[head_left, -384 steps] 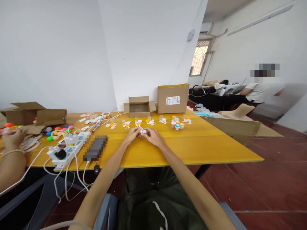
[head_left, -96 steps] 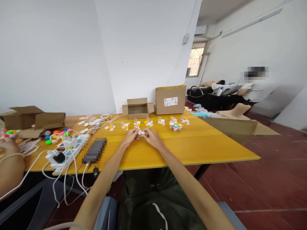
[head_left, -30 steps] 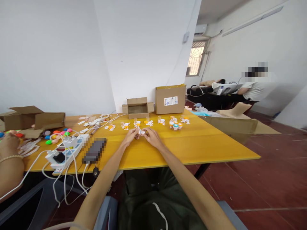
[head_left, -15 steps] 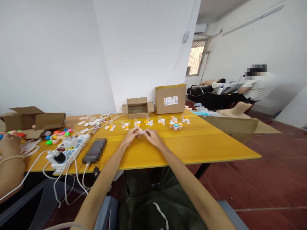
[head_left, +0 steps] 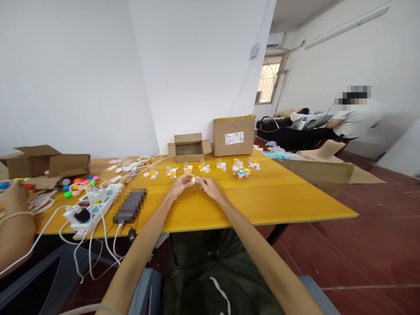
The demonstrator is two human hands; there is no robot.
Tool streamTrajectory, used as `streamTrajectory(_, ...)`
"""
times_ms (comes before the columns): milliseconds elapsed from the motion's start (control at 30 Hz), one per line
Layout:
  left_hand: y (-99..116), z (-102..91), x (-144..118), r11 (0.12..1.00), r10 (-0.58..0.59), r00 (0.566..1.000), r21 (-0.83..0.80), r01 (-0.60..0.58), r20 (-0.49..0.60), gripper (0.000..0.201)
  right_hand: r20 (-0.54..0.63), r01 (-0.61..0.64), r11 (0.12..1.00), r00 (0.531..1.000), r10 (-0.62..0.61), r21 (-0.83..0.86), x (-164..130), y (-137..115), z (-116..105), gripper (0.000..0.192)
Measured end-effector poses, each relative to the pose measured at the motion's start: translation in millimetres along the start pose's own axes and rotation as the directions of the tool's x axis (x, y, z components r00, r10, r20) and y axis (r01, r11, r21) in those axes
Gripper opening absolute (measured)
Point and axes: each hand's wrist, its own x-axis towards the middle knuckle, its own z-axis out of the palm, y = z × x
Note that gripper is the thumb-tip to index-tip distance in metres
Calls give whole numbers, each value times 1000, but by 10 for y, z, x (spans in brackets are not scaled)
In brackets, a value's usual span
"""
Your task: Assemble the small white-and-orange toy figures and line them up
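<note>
My left hand [head_left: 179, 187] and my right hand [head_left: 209, 187] meet over the yellow table [head_left: 262, 197], fingertips together around a small white and orange toy piece [head_left: 193, 179]. Both hands grip it just above the tabletop. Behind them runs a row of small white and orange toy figures [head_left: 204, 167], with a little cluster of capped pieces [head_left: 241, 171] at its right end.
A small open cardboard box [head_left: 189, 148] and a taller closed box [head_left: 233, 135] stand at the wall. At left lie a power strip [head_left: 92, 203] with white cables, a dark phone [head_left: 130, 205], coloured caps [head_left: 78, 183] and another person's hand [head_left: 15, 199]. Someone sits at far right [head_left: 352, 122].
My hands stay together at the same spot and keep working the small piece; its orange part now shows between the fingertips. The other person's hand at left shifted slightly.
</note>
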Motion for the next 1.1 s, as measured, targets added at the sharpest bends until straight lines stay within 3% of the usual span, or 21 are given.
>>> streamTrajectory(267, -133, -75, 31, 999, -14, 1000, -52, 14, -11, 54, -7, -2, 999, 1000, 3, 42, 7, 34, 25, 47)
streamTrajectory(467, -97, -55, 19, 998, -8, 1000, -62, 6, -22, 65, 0, 19, 998, 1000, -19, 59, 21, 82, 41, 42)
streamTrajectory(633, -86, -23, 36, 999, -40, 997, -17, 39, -67, 56, 5, 59, 995, 998, -59, 80, 19, 59, 35, 40)
streamTrajectory(800, -97, -3, 58, 995, -88, 995, 46, 90, -45, 51, 15, 81, 993, 996, -82, 87, 13, 59, 27, 37)
streamTrajectory(1100, -35, 17, 35, 998, -57, 997, 29, 58, -44, 54, 21, 49, 996, 998, -51, 72, 3, 36, 22, 39)
